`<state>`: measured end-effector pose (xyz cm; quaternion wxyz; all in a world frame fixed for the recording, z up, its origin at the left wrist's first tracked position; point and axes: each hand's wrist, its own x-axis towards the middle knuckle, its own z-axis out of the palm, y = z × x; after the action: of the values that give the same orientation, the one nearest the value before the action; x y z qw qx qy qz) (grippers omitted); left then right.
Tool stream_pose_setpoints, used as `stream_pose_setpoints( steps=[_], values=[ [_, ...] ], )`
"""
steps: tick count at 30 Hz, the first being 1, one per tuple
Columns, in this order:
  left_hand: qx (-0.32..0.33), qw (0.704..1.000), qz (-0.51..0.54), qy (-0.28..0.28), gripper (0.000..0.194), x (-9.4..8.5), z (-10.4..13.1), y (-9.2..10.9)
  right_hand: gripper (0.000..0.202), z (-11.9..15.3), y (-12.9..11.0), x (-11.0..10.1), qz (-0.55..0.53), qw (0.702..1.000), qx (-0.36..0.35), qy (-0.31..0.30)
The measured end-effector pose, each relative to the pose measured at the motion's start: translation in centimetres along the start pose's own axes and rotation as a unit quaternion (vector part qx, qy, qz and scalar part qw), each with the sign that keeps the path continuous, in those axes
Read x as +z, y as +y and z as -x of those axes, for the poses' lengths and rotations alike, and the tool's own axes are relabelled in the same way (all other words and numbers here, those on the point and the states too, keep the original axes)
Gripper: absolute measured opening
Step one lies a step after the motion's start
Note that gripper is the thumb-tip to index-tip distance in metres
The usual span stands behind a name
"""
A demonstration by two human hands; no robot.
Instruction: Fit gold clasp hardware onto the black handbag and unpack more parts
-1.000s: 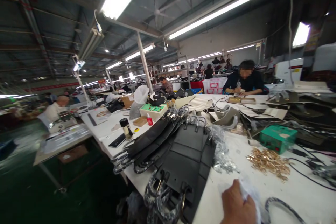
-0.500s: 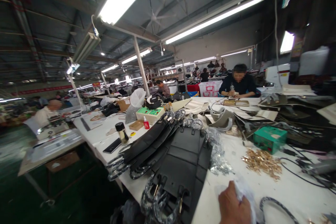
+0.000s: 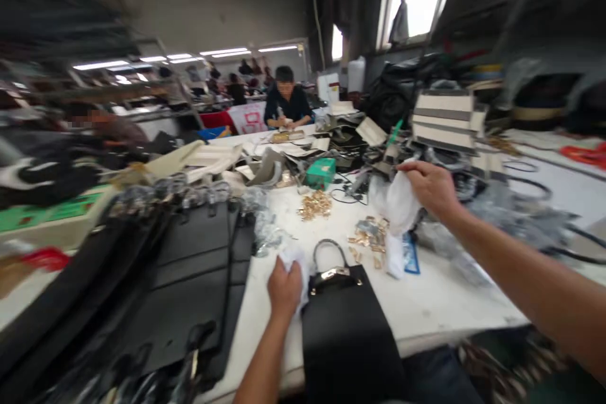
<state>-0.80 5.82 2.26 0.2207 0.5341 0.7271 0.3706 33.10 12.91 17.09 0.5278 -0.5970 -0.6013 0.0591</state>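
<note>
White wrap (image 3: 402,205) hangs from the right hand (image 3: 433,188), right of centre over the surface (image 3: 438,309); its long axis runs roughly upright, the gathered end up at the fingers and the wider part pointing down. Whether its lower end meets the surface cannot be told. The right hand's grip pinches the wrap between thumb and fingers, palm side mostly down. That arm comes in from the near right and slants far and left, with the hand raised above the things below.

The left hand (image 3: 284,290) is lower and nearer, its forearm rising from the near edge and leaning slightly right. Its grip is closed around a white wad (image 3: 302,265), thumb up, just left of the bag (image 3: 350,334); contact with the bag cannot be told.

The bag is black and lies with its long axis near to far, the handle (image 3: 326,249) and metal clasp (image 3: 332,274) at the far end. Its near end runs out of view. Gold parts (image 3: 315,205) lie beyond the handle, near the green box (image 3: 320,172). A blue packet (image 3: 411,255) is below the wrap, and black panels (image 3: 189,271) are stacked on the left.
</note>
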Motion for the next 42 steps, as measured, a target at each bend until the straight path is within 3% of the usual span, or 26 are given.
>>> stream_pose_setpoints(
  steps=[3, 6, 9, 12, 14, 17, 21, 26, 35, 42],
  values=[
    [0.009, 1.0, 0.001, -0.018, 0.038, 0.8, -0.9, -1.0, 0.024, 0.9, 2.2, -3.1, 0.055, 0.996, -0.023, 0.059],
    [0.018, 1.0, -0.017, -0.003, 0.039, 0.7, -0.8, -1.4, 0.027, 1.3, 2.6, -3.2, 0.103, 0.988, -0.107, 0.044],
    [0.021, 0.999, -0.026, 0.011, 0.039, 0.6, -0.6, -1.3, 0.028, 2.4, 2.8, -2.9, 0.24, 0.954, -0.148, -0.101],
    [0.02, 0.999, -0.03, 0.013, 0.037, 0.7, -0.7, -1.2, 0.029, 4.5, 3.1, -2.3, 0.369, 0.883, -0.137, -0.255],
    [0.018, 0.999, -0.035, 0.015, 0.036, 0.8, -0.7, -1.3, 0.028, 6.1, 3.4, -1.5, 0.401, 0.852, -0.118, -0.316],
    [0.019, 0.999, -0.032, 0.019, 0.035, 0.8, -0.7, -1.3, 0.035, 8.3, 4.0, 0.1, 0.412, 0.836, -0.072, -0.357],
    [0.018, 0.999, -0.028, 0.021, 0.034, 0.8, -0.6, -1.3, 0.052, 9.8, 5.4, 1.1, 0.414, 0.83, 0.01, -0.374],
    [0.016, 0.999, -0.026, 0.02, 0.036, 0.7, -0.6, -1.4, 0.035, 10.3, 6.9, 0.3, 0.387, 0.848, 0.037, -0.36],
    [0.011, 0.999, -0.031, 0.009, 0.042, 0.6, -0.6, -1.3, 0.033, 8.1, 7.7, -2.1, 0.243, 0.907, 0.057, -0.34],
    [0.013, 1.0, -0.023, 0.01, 0.043, 0.7, -0.8, -1.6, 0.02, 9.5, 7.6, -0.2, 0.24, 0.91, 0.043, -0.337]
  ],
)
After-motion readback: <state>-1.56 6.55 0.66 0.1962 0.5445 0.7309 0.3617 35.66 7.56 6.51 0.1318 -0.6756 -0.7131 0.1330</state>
